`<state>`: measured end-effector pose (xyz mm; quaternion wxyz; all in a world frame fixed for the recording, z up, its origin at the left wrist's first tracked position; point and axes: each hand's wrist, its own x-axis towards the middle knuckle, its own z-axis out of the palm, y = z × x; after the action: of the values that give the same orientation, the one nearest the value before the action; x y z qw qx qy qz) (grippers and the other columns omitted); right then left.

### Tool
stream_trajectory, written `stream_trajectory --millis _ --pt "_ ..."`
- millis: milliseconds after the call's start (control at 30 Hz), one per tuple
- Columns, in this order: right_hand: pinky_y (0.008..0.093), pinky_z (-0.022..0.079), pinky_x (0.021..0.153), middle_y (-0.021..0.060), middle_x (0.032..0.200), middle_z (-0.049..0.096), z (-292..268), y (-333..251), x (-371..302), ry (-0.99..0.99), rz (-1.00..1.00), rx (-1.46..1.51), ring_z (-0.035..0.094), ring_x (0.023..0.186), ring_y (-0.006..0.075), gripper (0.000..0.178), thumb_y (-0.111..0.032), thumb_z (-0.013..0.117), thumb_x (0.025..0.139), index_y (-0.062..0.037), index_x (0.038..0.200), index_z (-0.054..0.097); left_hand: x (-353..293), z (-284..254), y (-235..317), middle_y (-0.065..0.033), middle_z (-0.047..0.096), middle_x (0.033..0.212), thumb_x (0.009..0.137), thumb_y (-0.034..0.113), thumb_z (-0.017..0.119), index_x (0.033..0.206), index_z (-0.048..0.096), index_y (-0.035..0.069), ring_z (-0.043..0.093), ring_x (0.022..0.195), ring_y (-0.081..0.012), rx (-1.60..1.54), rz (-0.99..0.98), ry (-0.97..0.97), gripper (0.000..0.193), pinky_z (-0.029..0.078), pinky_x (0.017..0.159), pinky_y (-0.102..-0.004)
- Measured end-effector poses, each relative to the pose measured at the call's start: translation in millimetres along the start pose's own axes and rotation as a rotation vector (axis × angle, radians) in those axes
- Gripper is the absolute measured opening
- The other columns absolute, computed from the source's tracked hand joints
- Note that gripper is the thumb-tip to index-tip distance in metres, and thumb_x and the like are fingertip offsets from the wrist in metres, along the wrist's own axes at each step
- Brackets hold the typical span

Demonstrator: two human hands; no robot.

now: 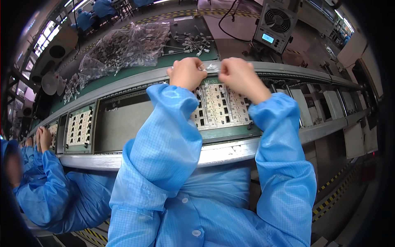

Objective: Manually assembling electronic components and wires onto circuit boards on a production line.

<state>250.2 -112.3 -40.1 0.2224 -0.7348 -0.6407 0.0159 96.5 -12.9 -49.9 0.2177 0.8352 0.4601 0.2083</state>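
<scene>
My left hand (187, 73) and my right hand (239, 76) are raised close together above a pale circuit board panel (218, 109) that lies in a carrier on the conveyor line. Both hands pinch a small white wired part (211, 67) stretched between their fingertips. The part is tiny and partly hidden by my fingers. Blue sleeves cover both forearms. Beyond my hands, on the green bench, lies a loose pile of similar white wired parts (191, 42).
A clear plastic bag of parts (123, 47) sits on the bench at the back left. A grey fan unit (275, 24) stands at the back right. Another board panel (79, 128) rides the line to the left, where a co-worker's hands (43, 138) work in blue sleeves.
</scene>
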Motion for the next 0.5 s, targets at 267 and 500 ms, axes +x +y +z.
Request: stream_trajectory --millis 267,500 --pt "0.0266 0.046 0.064 0.0002 0.075 0.060 -21.7 22.1 -9.5 -0.234 0.005 0.472 0.055 0.070 0.0096 0.016 -0.014 0.070 0.087 0.0000 0.086 0.063 -10.5 28.1 15.0 -0.0039 0.073 0.102 0.081 0.020 0.069 0.093 0.078 0.022 0.058 0.109 -0.0283 0.124 0.225 -0.119 0.015 0.037 0.092 -0.0482" --pt "0.0302 0.047 0.066 0.0061 0.081 0.064 10.4 19.7 -7.0 0.055 0.029 0.285 0.060 0.074 0.0160 0.015 -0.015 0.070 0.086 -0.0019 0.092 0.067 -7.7 24.1 3.0 -0.0030 0.075 0.093 0.083 0.011 0.065 0.098 0.078 0.018 0.067 0.098 -0.0241 -0.034 0.267 -0.110 0.020 0.036 0.092 -0.0467"
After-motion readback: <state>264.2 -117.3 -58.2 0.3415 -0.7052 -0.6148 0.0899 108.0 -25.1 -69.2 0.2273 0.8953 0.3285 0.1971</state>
